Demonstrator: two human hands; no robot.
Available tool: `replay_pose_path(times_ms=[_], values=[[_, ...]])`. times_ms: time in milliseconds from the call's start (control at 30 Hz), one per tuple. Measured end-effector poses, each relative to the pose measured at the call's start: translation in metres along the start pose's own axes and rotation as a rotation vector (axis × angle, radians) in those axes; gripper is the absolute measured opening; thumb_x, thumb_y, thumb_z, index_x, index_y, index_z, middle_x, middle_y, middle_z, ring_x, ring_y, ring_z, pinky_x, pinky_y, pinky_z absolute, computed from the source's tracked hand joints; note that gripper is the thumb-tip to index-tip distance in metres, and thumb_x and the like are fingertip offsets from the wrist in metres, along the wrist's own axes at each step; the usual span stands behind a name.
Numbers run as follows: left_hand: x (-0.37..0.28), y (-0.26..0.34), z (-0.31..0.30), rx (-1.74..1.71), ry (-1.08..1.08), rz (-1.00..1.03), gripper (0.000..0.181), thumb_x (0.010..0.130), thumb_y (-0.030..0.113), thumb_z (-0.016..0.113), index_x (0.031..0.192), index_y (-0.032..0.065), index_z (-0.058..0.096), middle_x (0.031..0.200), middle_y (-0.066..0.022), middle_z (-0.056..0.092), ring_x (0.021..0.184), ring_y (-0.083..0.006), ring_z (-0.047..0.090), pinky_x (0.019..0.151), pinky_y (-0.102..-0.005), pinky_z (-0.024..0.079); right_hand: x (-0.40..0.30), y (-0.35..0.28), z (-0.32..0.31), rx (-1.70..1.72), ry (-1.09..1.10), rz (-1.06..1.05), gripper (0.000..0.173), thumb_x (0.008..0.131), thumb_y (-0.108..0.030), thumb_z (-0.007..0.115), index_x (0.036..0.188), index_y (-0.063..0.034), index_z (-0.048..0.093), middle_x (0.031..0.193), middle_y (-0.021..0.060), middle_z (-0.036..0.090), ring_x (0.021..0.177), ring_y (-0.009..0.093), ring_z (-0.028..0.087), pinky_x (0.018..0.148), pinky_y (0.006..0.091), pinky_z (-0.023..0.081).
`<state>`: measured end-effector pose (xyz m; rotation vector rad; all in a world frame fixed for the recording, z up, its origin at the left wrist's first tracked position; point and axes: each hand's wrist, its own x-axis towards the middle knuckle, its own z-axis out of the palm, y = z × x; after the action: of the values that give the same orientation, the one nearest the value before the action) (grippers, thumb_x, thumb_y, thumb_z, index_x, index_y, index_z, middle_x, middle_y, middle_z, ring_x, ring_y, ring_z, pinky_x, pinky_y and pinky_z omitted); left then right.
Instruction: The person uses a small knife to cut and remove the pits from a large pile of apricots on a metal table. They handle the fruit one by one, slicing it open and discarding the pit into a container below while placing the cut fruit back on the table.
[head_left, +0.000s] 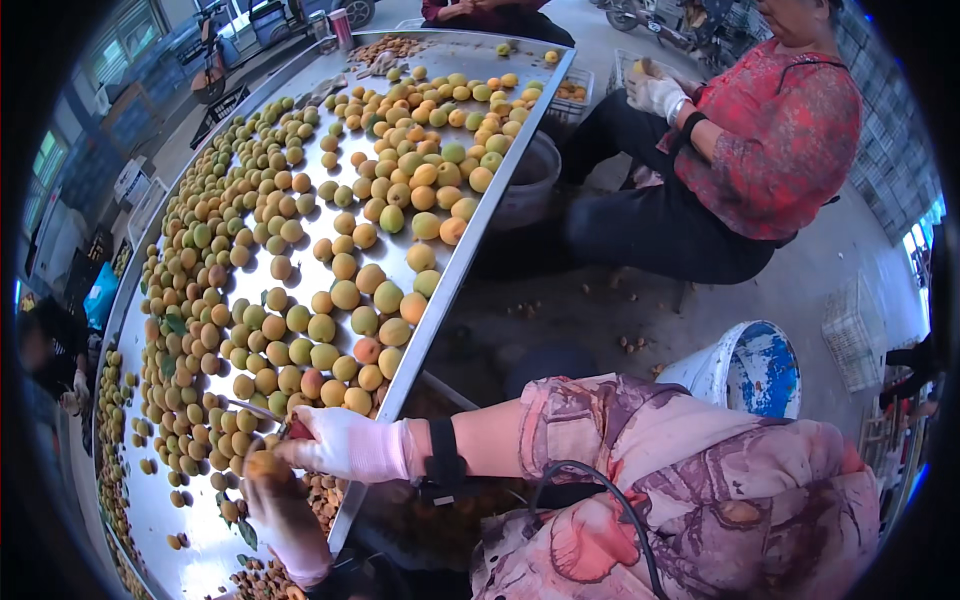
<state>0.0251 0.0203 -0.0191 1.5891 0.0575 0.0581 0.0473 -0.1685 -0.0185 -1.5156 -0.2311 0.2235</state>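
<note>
My right hand (330, 446), in a white work glove, grips the red handle (298, 429) of a small knife. Its thin, slightly curved metal blade (253, 409) points out over the fruit. Close below, my left hand (281, 517), also gloved and partly blurred, holds an apricot (266, 466) near the right hand's fingers. Loose green and orange apricots (322, 328) cover much of the metal table (300, 259) around both hands. Brown apricot stones (324, 501) lie beside the left hand, and another heap of stones (262, 581) is nearer the table's lower end.
A raised metal rim (457, 274) borders the table. At the right sits a co-worker (765, 142) with gloved hands; another person (495, 19) is at the far end. A paint-stained bucket (761, 371) stands beside me, and a plastic bucket (532, 180) stands by the table.
</note>
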Motion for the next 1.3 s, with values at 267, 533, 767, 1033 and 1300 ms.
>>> replay_pose_path(times_ms=[267, 533, 767, 1033, 1300], values=[[-0.007, 0.001, 0.033, -0.327, -0.098, -0.008, 0.056, 0.106, 0.041, 0.046, 0.146, 0.002, 0.041, 0.137, -0.0128, 0.051, 0.113, -0.0197, 0.058, 0.084, -0.0339, 0.054, -0.004, -0.022, -0.005, 0.344, -0.007, 0.153, 0.035, 0.098, -0.029, 0.058, 0.117, 0.0002, 0.057, 0.093, 0.0111, 0.066, 0.076, 0.017, 0.064, 0.066, 0.0301, 0.052], [-0.003, -0.001, 0.012, 0.118, -0.02, 0.209, 0.04, 0.095, 0.015, 0.062, 0.133, 0.0036, 0.054, 0.133, -0.0139, 0.06, 0.119, -0.0276, 0.059, 0.096, -0.0355, 0.049, -0.008, -0.027, -0.014, 0.537, -0.093, 0.327, 0.019, 0.098, -0.026, 0.054, 0.104, -0.0089, 0.061, 0.063, -0.0004, 0.052, 0.038, 0.009, 0.043, 0.034, 0.0264, 0.033], [-0.001, -0.005, 0.015, 0.709, -0.017, 0.712, 0.04, 0.083, -0.01, 0.069, 0.118, 0.0012, 0.056, 0.134, -0.0222, 0.059, 0.117, -0.0354, 0.063, 0.095, -0.0386, 0.053, -0.003, -0.018, -0.01, 0.589, -0.134, 0.375, 0.025, 0.096, -0.03, 0.057, 0.102, -0.0057, 0.061, 0.068, 0.0032, 0.057, 0.038, 0.01, 0.047, 0.032, 0.0265, 0.037], [0.015, -0.017, -0.007, -0.858, -0.093, -0.061, 0.039, 0.104, 0.013, 0.049, 0.139, -0.0053, 0.048, 0.124, -0.0116, 0.058, 0.104, -0.0167, 0.055, 0.082, -0.0245, 0.046, 0.007, -0.002, -0.009, 0.283, -0.022, 0.175, 0.026, 0.092, -0.028, 0.065, 0.102, -0.0047, 0.061, 0.078, 0.0106, 0.065, 0.058, 0.022, 0.064, 0.051, 0.0338, 0.051], [-0.004, 0.019, 0.002, -0.006, -0.062, -0.112, 0.045, 0.092, 0.012, 0.06, 0.134, -0.0023, 0.052, 0.125, -0.0113, 0.059, 0.106, -0.0194, 0.06, 0.086, -0.0294, 0.052, -0.002, -0.005, -0.003, -0.34, 0.101, -0.133, 0.034, 0.093, -0.03, 0.066, 0.104, -0.0005, 0.055, 0.088, 0.0213, 0.068, 0.088, 0.04, 0.068, 0.075, 0.0435, 0.053]])
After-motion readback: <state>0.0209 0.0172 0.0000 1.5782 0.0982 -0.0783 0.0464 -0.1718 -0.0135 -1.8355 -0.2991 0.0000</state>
